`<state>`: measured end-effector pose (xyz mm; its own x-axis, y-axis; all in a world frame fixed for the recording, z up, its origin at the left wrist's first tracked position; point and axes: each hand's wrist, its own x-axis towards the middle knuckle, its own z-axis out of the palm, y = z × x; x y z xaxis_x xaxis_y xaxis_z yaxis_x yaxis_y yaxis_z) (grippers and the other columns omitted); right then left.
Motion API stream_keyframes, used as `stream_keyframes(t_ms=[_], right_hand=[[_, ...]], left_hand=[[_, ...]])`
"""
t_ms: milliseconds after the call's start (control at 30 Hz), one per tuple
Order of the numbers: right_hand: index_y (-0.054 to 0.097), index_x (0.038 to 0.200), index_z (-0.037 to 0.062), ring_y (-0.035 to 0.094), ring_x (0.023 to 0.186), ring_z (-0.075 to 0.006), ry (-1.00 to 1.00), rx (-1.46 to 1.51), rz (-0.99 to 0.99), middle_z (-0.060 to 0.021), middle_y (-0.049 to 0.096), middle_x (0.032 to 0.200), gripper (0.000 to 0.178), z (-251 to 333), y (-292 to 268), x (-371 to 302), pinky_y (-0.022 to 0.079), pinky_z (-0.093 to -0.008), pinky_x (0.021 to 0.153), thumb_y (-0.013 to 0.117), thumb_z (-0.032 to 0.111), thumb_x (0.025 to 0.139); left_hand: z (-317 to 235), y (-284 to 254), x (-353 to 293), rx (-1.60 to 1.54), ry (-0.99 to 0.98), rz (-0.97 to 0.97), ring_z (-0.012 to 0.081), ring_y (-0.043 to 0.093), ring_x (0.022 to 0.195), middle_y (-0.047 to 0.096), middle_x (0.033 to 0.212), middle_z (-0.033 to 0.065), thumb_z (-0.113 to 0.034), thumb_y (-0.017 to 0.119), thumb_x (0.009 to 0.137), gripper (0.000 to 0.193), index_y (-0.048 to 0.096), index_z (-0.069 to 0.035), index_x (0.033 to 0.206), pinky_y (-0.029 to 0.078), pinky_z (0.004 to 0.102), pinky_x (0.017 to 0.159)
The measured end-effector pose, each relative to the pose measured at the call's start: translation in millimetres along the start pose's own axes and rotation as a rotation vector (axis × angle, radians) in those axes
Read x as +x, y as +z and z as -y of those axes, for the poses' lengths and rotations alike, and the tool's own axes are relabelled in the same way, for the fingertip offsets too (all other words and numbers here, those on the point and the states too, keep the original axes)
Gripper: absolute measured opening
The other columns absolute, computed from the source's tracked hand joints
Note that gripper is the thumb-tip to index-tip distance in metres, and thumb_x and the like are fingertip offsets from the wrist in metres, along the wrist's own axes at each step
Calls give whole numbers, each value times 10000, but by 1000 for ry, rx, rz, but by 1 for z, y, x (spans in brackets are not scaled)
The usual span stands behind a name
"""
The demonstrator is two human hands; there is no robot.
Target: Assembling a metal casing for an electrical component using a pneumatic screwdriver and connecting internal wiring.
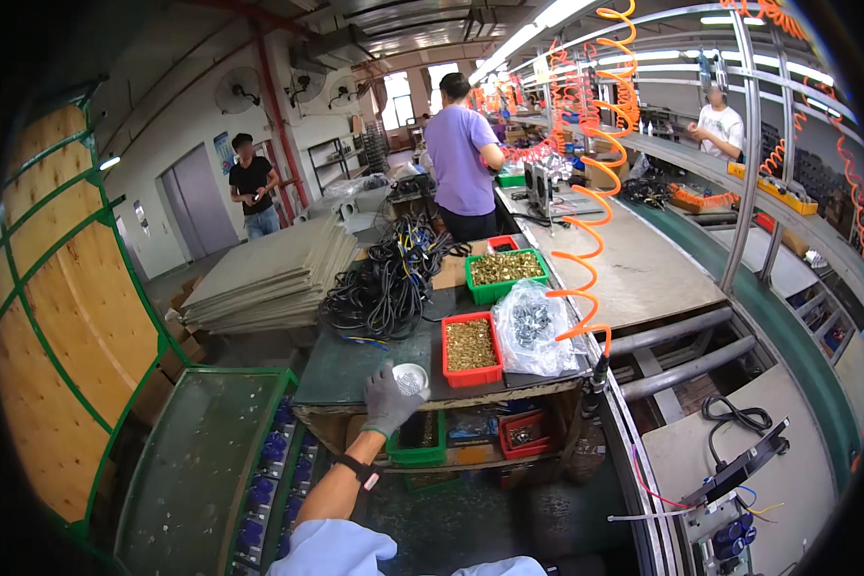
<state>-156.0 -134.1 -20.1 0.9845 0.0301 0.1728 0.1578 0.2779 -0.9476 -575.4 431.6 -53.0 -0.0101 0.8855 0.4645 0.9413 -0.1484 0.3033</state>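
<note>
My left hand (390,403), in a grey glove, reaches over the near edge of the dark workbench (346,370). Its fingers and thumb curve round the left side of a small round white dish (412,380) with small silvery parts inside. Beside the dish, to the right, sits a red bin (471,349) full of brass-coloured pieces. Behind it is a green bin (505,273) heaped with similar pieces. A clear plastic bag (536,329) of dark metal parts lies right of the red bin. My right hand is out of view.
Bundled black cables (384,288) cover the bench's far left. An orange coiled air hose (586,288) hangs at its right, with a dark tool (600,376). Bins fill the shelf below. A device with loose wires (730,490) lies on the right line. A person in purple (463,154) stands ahead.
</note>
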Motion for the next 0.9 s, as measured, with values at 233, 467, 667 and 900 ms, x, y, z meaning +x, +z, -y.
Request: stream_keyframes(t_ms=[233, 467, 667, 900], right_hand=[[595, 1133, -47, 574, 725, -168, -208, -252, 15, -109, 625, 899, 324, 5, 2, -8, 456, -257, 601, 547, -102, 817], [597, 1133, -22, 602, 766, -187, -85, -116, 5, -155, 622, 1028, 334, -11, -22, 5, 481, -271, 601, 575, -131, 818], [582, 1096, -68, 640, 839, -263, -403, -144, 15, -194, 630, 1045, 282, -23, -7, -5, 525, -347, 687, 634, -106, 822], [593, 1089, -53, 640, 812, -246, -355, -205, -102, -150, 657, 951, 271, -1, 8, -19, 520, -347, 717, 669, -55, 829]], left_hand=[[-95, -58, -96, -316, 347, 187, 382, 573, 1122, 595, 1222, 201, -438, 909, 608, 924, 508, -41, 1340, 501, 482, 940], [-247, -48, -220, -855, 901, 559, 358, 568, 1127, 586, 1215, 172, -413, 841, 614, 848, 535, -51, 1317, 449, 471, 991], [-339, -22, -309, -1030, 1321, 598, 355, 603, 973, 620, 1026, 167, -505, 848, 502, 850, 609, -18, 1156, 489, 480, 832], [-372, 10, -335, -993, 1461, 742, 385, 573, 1076, 595, 1145, 196, -472, 827, 544, 938, 525, 9, 1290, 460, 488, 946]])
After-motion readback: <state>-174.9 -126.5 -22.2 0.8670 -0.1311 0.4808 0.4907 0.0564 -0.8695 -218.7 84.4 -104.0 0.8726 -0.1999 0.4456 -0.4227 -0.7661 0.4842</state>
